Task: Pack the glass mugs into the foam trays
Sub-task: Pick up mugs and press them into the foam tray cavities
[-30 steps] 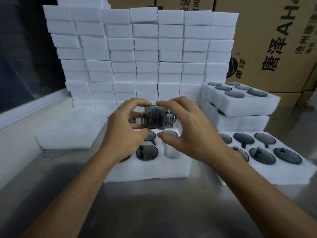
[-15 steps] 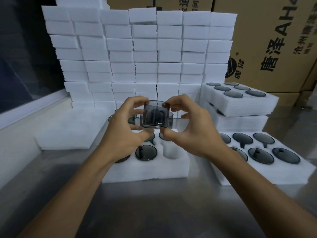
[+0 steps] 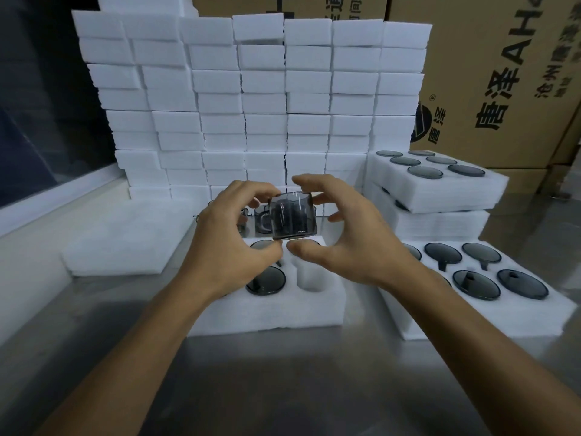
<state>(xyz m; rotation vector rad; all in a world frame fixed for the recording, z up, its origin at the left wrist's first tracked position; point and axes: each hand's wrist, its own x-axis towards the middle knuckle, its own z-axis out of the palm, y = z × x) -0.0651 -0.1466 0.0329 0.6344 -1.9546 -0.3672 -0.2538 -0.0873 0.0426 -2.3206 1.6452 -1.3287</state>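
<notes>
Steel bench (image 3: 283,382), foam stacks (image 3: 251,99) behind — mug check before packing.

Since a moment ago I've turned the mug (image 3: 292,217) upright between both hands, so it looks ready to go down. Left hand (image 3: 232,247) pinches its left side, thumb low; right hand (image 3: 342,243) curls around the right, though I can't tell if it touches. Smoky grey glass, held above the tray (image 3: 267,313), over its one empty slot (image 3: 309,278).

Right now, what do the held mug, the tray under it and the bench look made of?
Mug: smoky grey glass, see-through and glossy. Tray: white foam, matte, fuzzy cut edges. Bench: likely stainless steel, brushed grey sheen with soft reflections.
</notes>
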